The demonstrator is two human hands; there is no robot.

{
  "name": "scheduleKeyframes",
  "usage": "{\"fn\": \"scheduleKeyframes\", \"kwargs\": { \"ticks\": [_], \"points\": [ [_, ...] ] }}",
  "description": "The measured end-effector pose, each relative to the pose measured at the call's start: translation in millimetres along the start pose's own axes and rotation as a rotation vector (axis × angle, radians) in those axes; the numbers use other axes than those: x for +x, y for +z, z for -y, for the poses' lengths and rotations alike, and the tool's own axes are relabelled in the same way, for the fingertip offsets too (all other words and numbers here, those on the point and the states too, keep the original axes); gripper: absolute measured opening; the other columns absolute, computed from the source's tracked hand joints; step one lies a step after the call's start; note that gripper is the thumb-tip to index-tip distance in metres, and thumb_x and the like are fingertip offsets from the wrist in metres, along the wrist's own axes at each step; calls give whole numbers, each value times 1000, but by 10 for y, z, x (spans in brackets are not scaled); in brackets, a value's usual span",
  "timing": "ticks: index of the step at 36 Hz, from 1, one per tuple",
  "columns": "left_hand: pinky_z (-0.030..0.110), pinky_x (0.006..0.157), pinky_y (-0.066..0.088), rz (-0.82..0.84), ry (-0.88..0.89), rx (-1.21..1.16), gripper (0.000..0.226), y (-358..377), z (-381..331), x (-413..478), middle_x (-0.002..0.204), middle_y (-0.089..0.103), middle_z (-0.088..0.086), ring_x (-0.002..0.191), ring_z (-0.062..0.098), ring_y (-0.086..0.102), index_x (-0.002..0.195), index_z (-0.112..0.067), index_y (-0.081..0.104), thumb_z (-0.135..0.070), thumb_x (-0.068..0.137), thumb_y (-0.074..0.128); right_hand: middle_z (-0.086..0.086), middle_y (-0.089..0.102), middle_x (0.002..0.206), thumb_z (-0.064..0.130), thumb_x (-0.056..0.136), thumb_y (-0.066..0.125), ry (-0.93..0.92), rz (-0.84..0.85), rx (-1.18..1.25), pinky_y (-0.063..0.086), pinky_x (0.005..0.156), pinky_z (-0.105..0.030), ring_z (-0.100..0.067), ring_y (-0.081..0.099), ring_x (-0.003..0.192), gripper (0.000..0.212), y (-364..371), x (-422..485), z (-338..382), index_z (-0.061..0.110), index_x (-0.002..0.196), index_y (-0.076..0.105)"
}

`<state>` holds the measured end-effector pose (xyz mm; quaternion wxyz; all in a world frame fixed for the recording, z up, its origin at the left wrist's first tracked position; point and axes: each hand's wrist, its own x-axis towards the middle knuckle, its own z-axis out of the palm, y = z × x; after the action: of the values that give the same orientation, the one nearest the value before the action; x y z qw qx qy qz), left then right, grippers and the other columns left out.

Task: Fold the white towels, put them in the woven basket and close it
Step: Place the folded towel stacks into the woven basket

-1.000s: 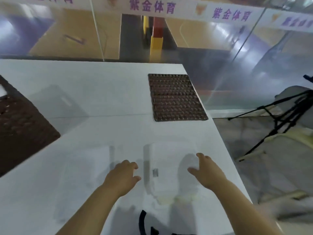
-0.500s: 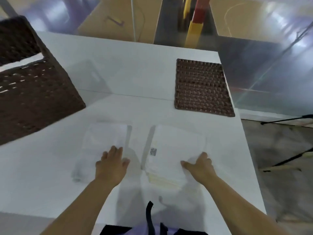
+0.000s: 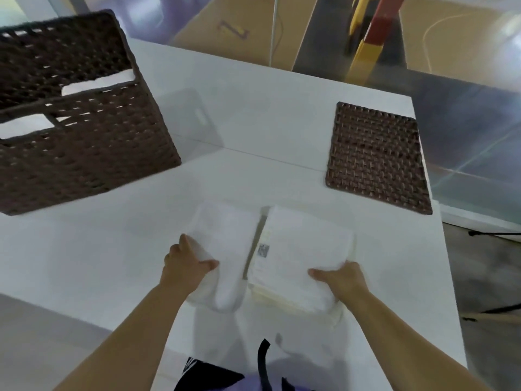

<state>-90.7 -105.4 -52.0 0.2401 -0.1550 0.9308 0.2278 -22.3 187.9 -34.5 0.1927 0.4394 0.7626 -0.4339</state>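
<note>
Containers: one.
- Brown woven basket (image 3: pixel 84 122), far left on the white table (image 3: pixel 84 263), open at the top. White cloth (image 3: pixel 98 83) shows inside in two patches through its openings. How many towels that makes cannot be told.

Lids: one.
- Flat square woven lid (image 3: pixel 377 159), same brown weave, lying on the table at the far right, well apart from the basket.

Towels on the table: two folded lots, side by side at the near edge, with a narrow gap between them.
- Left towel (image 3: pixel 225 235), white, folded to a rectangle, its near end drooping over the table edge.
- Right pile (image 3: pixel 304 255), white on top, with several cream-edged layers showing at its near side. The layers are too blurred to count. A small printed label (image 3: pixel 263 251) sits on its left edge.

Hands: two, both bare-armed.
- Left hand (image 3: pixel 183 266) grips the near left corner of the left towel, thumb laid across the top, fingers curled round the outer edge.
- Right hand (image 3: pixel 344 280) grips the near right corner of the right pile, thumb pressed on top, fingers tucked beneath and hidden.
</note>
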Motion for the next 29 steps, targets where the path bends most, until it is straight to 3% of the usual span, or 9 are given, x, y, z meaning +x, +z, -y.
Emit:
{"fn": "scheduleKeyframes", "kwargs": {
  "ticks": [3,6,9,11,15,19,22,26,29],
  "points": [
    [45,100,40,46,-87,-39,116,-42,14,78,133,42,18,124,37,42,140,-6,24,-56,54,83,-9,67,90,22,58,91,-14,2,39,45,60,-24,-14,60,68,50,48,-13,1,2,93,62],
    [42,90,49,115,-141,-115,119,-16,56,112,116,55,11,109,32,54,123,-4,39,-64,31,83,-12,66,101,32,48,93,-5,-25,52,53,74,-31,-25,64,86,81,120,-30,-3,-3,110,55],
    [30,64,49,121,-109,-188,88,27,66,73,88,62,3,86,24,62,98,-4,54,-56,35,88,-11,65,102,34,44,93,-13,-51,41,55,81,-39,-28,64,91,93,152,-23,-12,-3,116,48],
    [29,59,49,150,-76,-236,61,37,47,30,76,66,2,76,21,64,82,-7,63,-47,44,90,-10,62,101,29,51,92,-25,-73,26,54,81,-38,-28,63,91,88,140,-105,43,-3,117,43],
    [38,80,53,165,-99,-357,64,53,66,-19,90,69,2,86,22,64,94,-13,66,-40,42,92,-6,50,100,22,64,87,-66,-96,31,46,76,-37,-27,53,88,75,110,-157,91,7,111,31],
    [32,75,50,161,-33,-548,47,33,41,-97,95,69,-1,91,21,63,99,-16,66,-21,58,88,-10,52,106,22,62,87,-100,-130,49,50,77,-42,-34,57,95,71,103,-156,123,11,106,31],
    [25,67,50,233,26,-621,33,-29,49,-151,92,71,-2,88,18,67,97,-19,66,-17,68,82,-6,52,98,18,71,81,-142,-86,92,45,69,-37,-28,55,84,63,68,-172,153,12,107,30],
    [30,70,52,216,35,-584,54,-163,38,-190,100,66,-1,89,17,64,111,-14,52,-29,69,82,3,52,93,25,79,74,-254,-63,83,42,70,-35,-22,53,83,56,-7,-261,310,14,116,33],
    [27,67,47,118,74,-493,56,-339,-50,-254,101,59,-3,86,15,59,113,-17,42,-27,72,79,6,50,99,31,83,69,-359,-62,30,41,76,-34,-17,50,86,60,-51,-389,541,17,130,34]
  ]
}}
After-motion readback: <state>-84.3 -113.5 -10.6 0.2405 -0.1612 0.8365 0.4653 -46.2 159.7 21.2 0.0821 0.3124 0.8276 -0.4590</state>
